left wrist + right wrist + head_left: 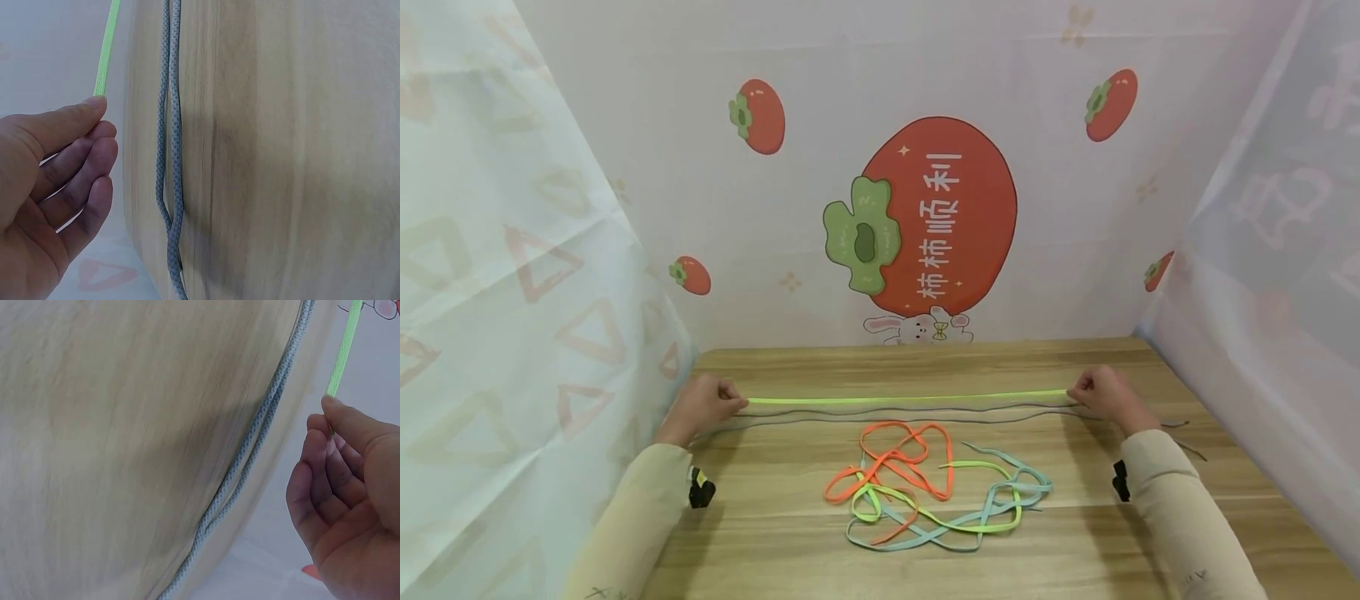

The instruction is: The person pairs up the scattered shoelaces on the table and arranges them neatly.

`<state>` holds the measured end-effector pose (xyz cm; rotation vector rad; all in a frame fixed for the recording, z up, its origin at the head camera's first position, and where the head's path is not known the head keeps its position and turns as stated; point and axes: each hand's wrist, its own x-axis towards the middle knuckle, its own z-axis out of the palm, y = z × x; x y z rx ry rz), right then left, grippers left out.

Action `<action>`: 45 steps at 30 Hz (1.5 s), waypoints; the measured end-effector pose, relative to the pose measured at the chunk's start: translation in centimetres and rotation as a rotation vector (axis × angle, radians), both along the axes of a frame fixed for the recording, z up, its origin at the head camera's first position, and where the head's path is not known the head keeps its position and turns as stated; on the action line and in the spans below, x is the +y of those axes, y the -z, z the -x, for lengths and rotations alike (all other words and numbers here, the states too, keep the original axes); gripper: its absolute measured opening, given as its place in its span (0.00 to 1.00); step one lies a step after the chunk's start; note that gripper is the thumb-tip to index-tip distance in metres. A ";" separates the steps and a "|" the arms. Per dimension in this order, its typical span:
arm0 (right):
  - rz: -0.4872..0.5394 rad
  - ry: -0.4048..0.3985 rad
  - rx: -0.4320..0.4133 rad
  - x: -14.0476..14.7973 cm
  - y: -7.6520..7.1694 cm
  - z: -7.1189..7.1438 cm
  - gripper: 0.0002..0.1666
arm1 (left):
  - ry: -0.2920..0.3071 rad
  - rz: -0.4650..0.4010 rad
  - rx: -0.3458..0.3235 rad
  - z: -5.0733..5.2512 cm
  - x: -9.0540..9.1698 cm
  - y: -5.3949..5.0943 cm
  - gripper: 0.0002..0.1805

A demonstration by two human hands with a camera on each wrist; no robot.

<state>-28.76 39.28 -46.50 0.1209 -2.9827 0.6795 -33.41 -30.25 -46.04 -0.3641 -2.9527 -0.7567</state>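
A flat neon yellow-green shoelace [910, 397] stretches nearly straight from side to side, pulled between both hands near the table's far edge. My left hand [706, 408] pinches one end between thumb and index finger; in the left wrist view the lace [106, 53] runs up from those fingertips. At the other end, my right hand [1108, 398] pinches the lace [344, 353] the same way, its other fingers loosely curled. Two grey patterned round cords [175, 125] lie lengthwise on the table just nearer than the lace, side by side, touching or crossing in places.
On the wooden table [775, 533], nearer the person, lies a loose tangle of an orange lace [950, 471], a pale blue lace [981, 517] and another yellow-green lace [1018, 500]. Printed cloth walls [805, 208] stand behind and at both sides. Grey cord ends reach past the right hand.
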 end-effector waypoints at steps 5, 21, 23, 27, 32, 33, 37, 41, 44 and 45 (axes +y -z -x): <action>-0.019 0.015 -0.003 -0.4 0.1 0.5 0.10 | 0.000 0.038 0.037 0.8 0.5 0.1 0.11; -0.027 -0.017 -0.013 -1.2 1.7 1.7 0.06 | -0.002 0.059 -0.008 2.5 0.7 2.3 0.07; -0.026 -0.015 -0.019 -1.3 1.6 1.7 0.06 | 0.000 0.060 -0.016 2.5 0.7 2.4 0.07; -0.024 -0.015 -0.035 -1.5 1.4 1.6 0.06 | 0.023 0.055 -0.003 2.5 0.5 2.5 0.06; -0.034 -0.002 -0.049 -1.4 1.2 1.6 0.10 | 0.038 0.045 0.000 1.9 0.4 1.9 0.06; -0.040 -0.001 -0.046 -1.4 1.1 1.7 0.12 | 0.037 0.041 0.002 1.8 0.4 1.8 0.06; -0.062 -0.007 -0.050 -1.4 0.7 1.6 0.18 | 0.048 0.046 0.016 1.5 0.3 1.6 0.06; -0.086 -0.056 -0.067 -2.2 -0.1 1.1 0.20 | 0.071 0.065 0.011 0.9 0.6 1.3 0.06; -0.104 -0.123 -0.082 -3.4 -0.8 0.6 0.20 | 0.108 0.077 0.008 0.4 1.2 0.9 0.06; -0.115 -0.148 -0.085 -3.9 -1.1 0.4 0.20 | 0.120 0.081 0.010 0.3 1.6 0.7 0.07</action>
